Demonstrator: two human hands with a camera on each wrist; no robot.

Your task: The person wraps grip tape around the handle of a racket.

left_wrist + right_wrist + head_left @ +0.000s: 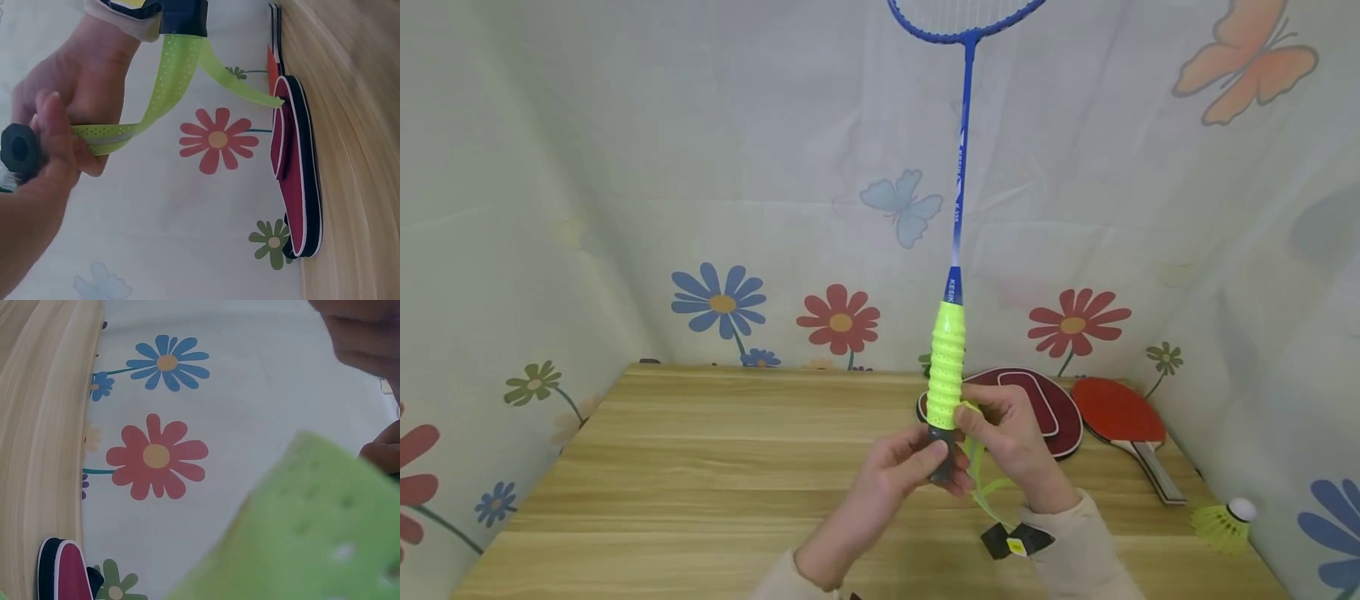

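A blue badminton racket (962, 167) stands upright, its head cut off by the top edge of the head view. Perforated yellow-green overgrip tape (947, 358) is wound in ridges round most of its handle. My left hand (898, 467) holds the dark bare butt end (942, 467), also seen end-on as a dark butt (20, 150) in the left wrist view. My right hand (1011, 429) pinches the tape beside the lower handle. From it a loose length of tape (174, 75) hangs towards the right wrist; the tape (312, 531) blurs large in the right wrist view.
On the wooden table (700, 467), a dark red paddle case (1067, 417) lies behind my right hand. Right of it are a red table tennis paddle (1120, 408) and a yellow shuttlecock (1225, 525). A flower-printed cloth (775, 167) surrounds the table's back and sides.
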